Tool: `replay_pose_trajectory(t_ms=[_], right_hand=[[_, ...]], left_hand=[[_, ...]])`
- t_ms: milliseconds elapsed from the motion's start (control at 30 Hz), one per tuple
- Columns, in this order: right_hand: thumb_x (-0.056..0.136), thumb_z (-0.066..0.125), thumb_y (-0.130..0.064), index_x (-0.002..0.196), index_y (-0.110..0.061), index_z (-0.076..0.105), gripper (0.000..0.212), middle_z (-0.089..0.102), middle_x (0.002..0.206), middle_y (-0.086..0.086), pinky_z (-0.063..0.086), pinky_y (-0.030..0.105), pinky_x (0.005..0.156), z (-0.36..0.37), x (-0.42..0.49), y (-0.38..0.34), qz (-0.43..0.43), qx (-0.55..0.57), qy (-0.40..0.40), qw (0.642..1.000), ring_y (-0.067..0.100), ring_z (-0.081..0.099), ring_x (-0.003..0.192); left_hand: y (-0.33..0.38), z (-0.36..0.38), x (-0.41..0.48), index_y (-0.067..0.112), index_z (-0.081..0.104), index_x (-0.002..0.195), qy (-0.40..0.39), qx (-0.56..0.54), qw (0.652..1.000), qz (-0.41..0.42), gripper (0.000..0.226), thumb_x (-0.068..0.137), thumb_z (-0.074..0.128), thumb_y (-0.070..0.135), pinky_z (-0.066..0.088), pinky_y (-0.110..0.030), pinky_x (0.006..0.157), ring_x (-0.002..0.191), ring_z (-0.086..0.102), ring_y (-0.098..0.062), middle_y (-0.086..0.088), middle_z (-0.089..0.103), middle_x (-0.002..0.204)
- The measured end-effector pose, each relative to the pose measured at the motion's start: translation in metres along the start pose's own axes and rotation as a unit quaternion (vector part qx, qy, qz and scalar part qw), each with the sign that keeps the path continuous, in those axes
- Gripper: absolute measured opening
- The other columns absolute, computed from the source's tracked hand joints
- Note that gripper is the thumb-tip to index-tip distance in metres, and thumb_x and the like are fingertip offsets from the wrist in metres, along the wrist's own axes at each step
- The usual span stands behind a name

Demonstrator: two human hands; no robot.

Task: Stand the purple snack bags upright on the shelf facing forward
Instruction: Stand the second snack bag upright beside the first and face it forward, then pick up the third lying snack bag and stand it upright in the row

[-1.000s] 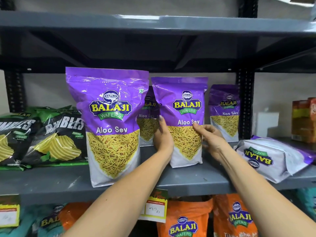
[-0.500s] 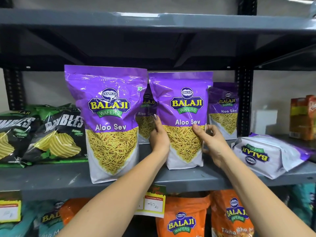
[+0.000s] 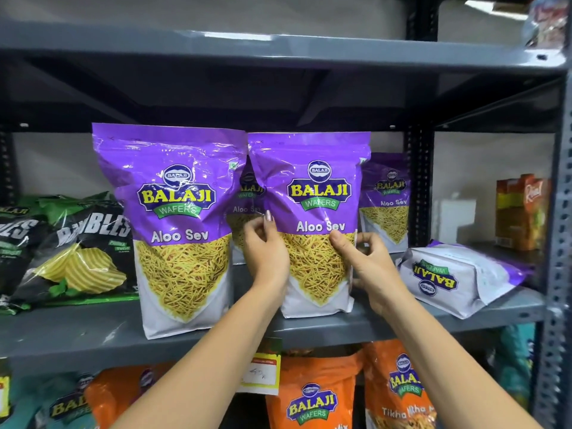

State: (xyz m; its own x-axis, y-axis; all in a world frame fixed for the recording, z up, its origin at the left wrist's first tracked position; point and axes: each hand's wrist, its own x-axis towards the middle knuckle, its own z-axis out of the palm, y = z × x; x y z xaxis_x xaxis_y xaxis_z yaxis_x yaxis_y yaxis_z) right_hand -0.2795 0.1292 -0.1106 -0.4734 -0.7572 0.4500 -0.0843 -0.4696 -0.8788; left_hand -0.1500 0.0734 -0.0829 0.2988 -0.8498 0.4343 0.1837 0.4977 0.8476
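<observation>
Two purple Aloo Sev bags stand upright at the front of the grey shelf [image 3: 77, 335], labels forward. The left bag [image 3: 179, 193] stands alone. The middle bag [image 3: 315, 187] is pinched at both side edges by my left hand [image 3: 266, 252] and my right hand [image 3: 365, 261]. Behind them stand two more purple bags, one [image 3: 247, 199] mostly hidden between the front pair, one [image 3: 387, 196] at the back right. A further purple bag [image 3: 458, 274] lies flat on its side at the right, label upside down.
Black and green chip bags [image 3: 68, 252] lean at the shelf's left. Orange cartons [image 3: 523, 212] stand at the far right behind a steel upright [image 3: 560, 274]. Orange snack bags [image 3: 312, 394] and a yellow price tag [image 3: 260, 373] fill the level below.
The middle bag has come forward and slightly left, level with the left bag. Both hands slid from its front face to its side edges.
</observation>
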Motion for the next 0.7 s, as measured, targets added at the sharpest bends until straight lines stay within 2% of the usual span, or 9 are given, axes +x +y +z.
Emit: replay_pose_trajectory(t_ms=[67, 167, 233, 300, 400, 467, 533, 633, 700], right_hand=[[0.046, 0.074, -0.077, 0.101, -0.02, 0.054, 0.081, 0.067, 0.101, 0.002, 0.052, 0.031, 0.076, -0.002, -0.003, -0.001, -0.001, -0.042, 0.01, 0.999, 0.013, 0.066, 0.089], [0.057, 0.057, -0.085, 0.112, -0.024, 0.055, 0.082, 0.063, 0.112, -0.004, 0.049, 0.038, 0.095, -0.015, -0.013, -0.013, -0.024, -0.111, 0.037, 0.993, 0.011, 0.061, 0.104], [0.067, 0.056, -0.077, 0.102, -0.026, 0.06, 0.062, 0.066, 0.103, -0.005, 0.051, 0.048, 0.094, -0.035, -0.022, -0.025, -0.075, -0.147, 0.077, 0.983, 0.016, 0.064, 0.101], [0.074, 0.062, -0.06, 0.087, -0.025, 0.064, 0.037, 0.07, 0.088, -0.001, 0.055, 0.051, 0.084, -0.069, -0.026, -0.039, -0.128, -0.202, 0.125, 0.963, 0.025, 0.069, 0.088], [0.072, 0.057, -0.059, 0.077, -0.023, 0.064, 0.038, 0.072, 0.084, 0.004, 0.055, 0.051, 0.081, -0.129, -0.023, -0.055, -0.094, -0.31, 0.196, 0.925, 0.031, 0.069, 0.084], [0.079, 0.049, -0.06, 0.08, -0.021, 0.061, 0.041, 0.07, 0.09, 0.009, 0.049, 0.043, 0.082, -0.162, -0.018, -0.055, -0.019, -0.419, 0.22, 0.881, 0.032, 0.064, 0.09], [0.082, 0.039, -0.068, 0.084, -0.019, 0.057, 0.052, 0.068, 0.093, 0.014, 0.043, 0.038, 0.078, -0.189, -0.007, -0.043, 0.074, -0.489, 0.213, 0.843, 0.032, 0.061, 0.089], [0.061, 0.022, -0.092, 0.076, -0.024, 0.043, 0.074, 0.049, 0.072, 0.009, 0.045, 0.032, 0.062, -0.207, 0.003, -0.026, 0.168, -0.484, 0.167, 0.843, 0.028, 0.055, 0.059], [0.069, 0.03, -0.085, 0.097, -0.017, 0.051, 0.077, 0.05, 0.08, 0.011, 0.042, 0.027, 0.049, -0.207, 0.008, -0.022, 0.18, -0.455, 0.167, 0.856, 0.024, 0.05, 0.048]], left_hand=[[0.004, -0.001, -0.022, 0.005, 0.048, 0.127, 0.02, 0.027, 0.992, 0.121, 0.034, 0.093, 0.046, 0.004, 0.037, -0.014, 0.086, 0.111, 0.055, -0.028, -0.011, 0.057, 0.116], [-0.002, -0.001, -0.08, 0.006, 0.032, 0.141, 0.019, 0.061, 0.963, 0.263, 0.06, 0.084, 0.049, -0.004, 0.016, -0.013, 0.114, 0.146, 0.022, -0.019, -0.011, 0.025, 0.154], [-0.007, -0.001, -0.12, 0.01, 0.031, 0.143, -0.036, 0.051, 0.948, 0.313, 0.064, 0.083, 0.052, 0.001, 0.016, -0.024, 0.119, 0.149, 0.014, -0.017, -0.009, 0.02, 0.158], [-0.009, 0.003, -0.141, 0.013, 0.042, 0.137, -0.128, 0.025, 0.929, 0.345, 0.056, 0.083, 0.053, 0.005, 0.023, -0.024, 0.117, 0.145, 0.027, -0.013, -0.007, 0.036, 0.151], [-0.007, 0.034, -0.129, 0.016, 0.055, 0.123, -0.25, 0.02, 0.931, 0.263, 0.045, 0.078, 0.056, 0.008, 0.039, -0.027, 0.108, 0.124, 0.049, -0.006, 0.004, 0.056, 0.128], [-0.005, 0.065, -0.111, 0.015, 0.058, 0.118, -0.298, 0.068, 0.939, 0.157, 0.041, 0.077, 0.055, 0.016, 0.044, -0.035, 0.103, 0.116, 0.056, -0.015, -0.001, 0.06, 0.122], [0.005, 0.093, -0.097, 0.013, 0.057, 0.118, -0.34, 0.101, 0.935, 0.007, 0.037, 0.082, 0.057, 0.02, 0.044, -0.03, 0.098, 0.114, 0.056, -0.022, -0.006, 0.061, 0.122], [0.016, 0.128, -0.081, 0.015, 0.054, 0.105, -0.377, 0.132, 0.907, -0.132, 0.017, 0.09, 0.052, 0.021, 0.04, -0.023, 0.066, 0.09, 0.056, -0.023, -0.003, 0.059, 0.09], [0.015, 0.151, -0.075, 0.01, 0.046, 0.124, -0.418, 0.204, 0.875, -0.136, 0.036, 0.092, 0.048, 0.025, 0.037, -0.022, 0.058, 0.088, 0.06, -0.024, -0.009, 0.059, 0.096]])
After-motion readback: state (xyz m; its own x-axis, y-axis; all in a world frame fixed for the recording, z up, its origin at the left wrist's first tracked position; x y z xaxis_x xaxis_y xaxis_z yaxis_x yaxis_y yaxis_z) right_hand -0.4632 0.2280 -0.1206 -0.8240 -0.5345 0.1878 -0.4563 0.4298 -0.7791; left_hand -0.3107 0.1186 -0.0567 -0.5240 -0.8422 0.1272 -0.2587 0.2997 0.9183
